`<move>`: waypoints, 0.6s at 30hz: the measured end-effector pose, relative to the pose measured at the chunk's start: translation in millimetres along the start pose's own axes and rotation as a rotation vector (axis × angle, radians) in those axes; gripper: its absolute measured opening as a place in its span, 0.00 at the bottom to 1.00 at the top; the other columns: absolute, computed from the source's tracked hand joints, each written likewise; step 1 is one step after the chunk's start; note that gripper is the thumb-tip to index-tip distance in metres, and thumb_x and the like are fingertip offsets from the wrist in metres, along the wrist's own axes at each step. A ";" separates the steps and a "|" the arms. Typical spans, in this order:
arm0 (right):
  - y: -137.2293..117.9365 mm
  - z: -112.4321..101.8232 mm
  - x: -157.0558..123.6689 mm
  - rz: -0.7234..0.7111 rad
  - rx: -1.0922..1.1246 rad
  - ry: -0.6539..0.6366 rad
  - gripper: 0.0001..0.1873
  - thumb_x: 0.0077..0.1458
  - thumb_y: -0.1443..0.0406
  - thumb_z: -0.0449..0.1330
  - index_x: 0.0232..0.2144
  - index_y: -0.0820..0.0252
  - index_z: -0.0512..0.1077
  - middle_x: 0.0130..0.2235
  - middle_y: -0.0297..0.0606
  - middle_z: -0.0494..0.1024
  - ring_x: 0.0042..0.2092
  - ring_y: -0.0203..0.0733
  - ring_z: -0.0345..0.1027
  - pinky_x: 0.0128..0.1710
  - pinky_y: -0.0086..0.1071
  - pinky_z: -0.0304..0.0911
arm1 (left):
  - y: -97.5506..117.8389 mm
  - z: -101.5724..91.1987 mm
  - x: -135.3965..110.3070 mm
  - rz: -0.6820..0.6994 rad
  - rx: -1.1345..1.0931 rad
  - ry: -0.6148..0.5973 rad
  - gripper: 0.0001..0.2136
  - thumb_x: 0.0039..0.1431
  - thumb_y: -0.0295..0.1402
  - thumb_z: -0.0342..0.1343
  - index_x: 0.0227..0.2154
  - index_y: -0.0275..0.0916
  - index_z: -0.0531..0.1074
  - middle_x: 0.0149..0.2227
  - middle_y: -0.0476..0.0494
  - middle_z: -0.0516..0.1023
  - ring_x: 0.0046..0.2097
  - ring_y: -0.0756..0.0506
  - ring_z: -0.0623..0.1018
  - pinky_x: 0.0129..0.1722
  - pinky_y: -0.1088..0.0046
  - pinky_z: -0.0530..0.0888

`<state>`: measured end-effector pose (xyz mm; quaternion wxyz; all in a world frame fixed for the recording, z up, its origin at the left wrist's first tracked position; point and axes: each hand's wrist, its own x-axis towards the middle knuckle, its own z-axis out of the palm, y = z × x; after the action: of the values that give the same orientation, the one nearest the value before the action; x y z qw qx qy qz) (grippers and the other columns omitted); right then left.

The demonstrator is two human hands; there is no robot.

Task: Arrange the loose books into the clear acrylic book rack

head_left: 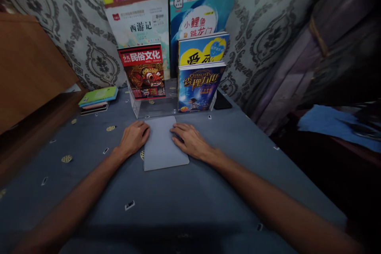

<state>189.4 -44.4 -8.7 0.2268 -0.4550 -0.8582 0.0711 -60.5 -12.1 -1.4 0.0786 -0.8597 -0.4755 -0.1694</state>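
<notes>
A flat grey book or pad (162, 145) lies on the blue-grey tablecloth in front of a clear acrylic book stand (154, 107). My left hand (134, 137) rests at its left edge with fingers curled against it. My right hand (190, 139) lies on its right edge, fingers stretched flat and partly on the cover. The stand holds several upright books in tiers: a red one with a mask picture (144, 72), a dark blue fantasy one (198, 86), a yellow-blue one (202, 49) and taller ones behind.
A small stack of books with a green cover on top (98, 98) sits at the left. A dark phone-like object (222, 102) lies right of the stand. Wooden furniture (26, 63) stands on the left, patterned wallpaper behind, dark curtains and a blue cloth (330, 123) on the right.
</notes>
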 end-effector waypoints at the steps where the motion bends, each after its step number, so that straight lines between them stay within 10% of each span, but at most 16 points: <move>1: 0.0 0.2 0.1 -0.003 -0.001 -0.002 0.15 0.62 0.66 0.55 0.50 0.60 0.74 0.55 0.49 0.75 0.58 0.53 0.67 0.58 0.49 0.61 | 0.3 0.3 0.1 0.005 -0.001 -0.002 0.12 0.67 0.33 0.46 0.35 0.39 0.75 0.36 0.41 0.77 0.41 0.42 0.76 0.45 0.64 0.73; 18: -0.3 2.1 1.2 -0.002 -0.037 -0.046 0.18 0.64 0.65 0.53 0.54 0.61 0.72 0.60 0.49 0.72 0.62 0.54 0.63 0.60 0.50 0.59 | 12.0 7.6 -2.8 0.296 -0.259 -0.149 0.19 0.70 0.40 0.45 0.60 0.43 0.68 0.61 0.39 0.70 0.64 0.40 0.67 0.62 0.53 0.64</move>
<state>187.6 -43.4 -10.1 0.1985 -0.4566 -0.8648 0.0658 -50.1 -18.5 -9.1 -0.0443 -0.9332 -0.3229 -0.1516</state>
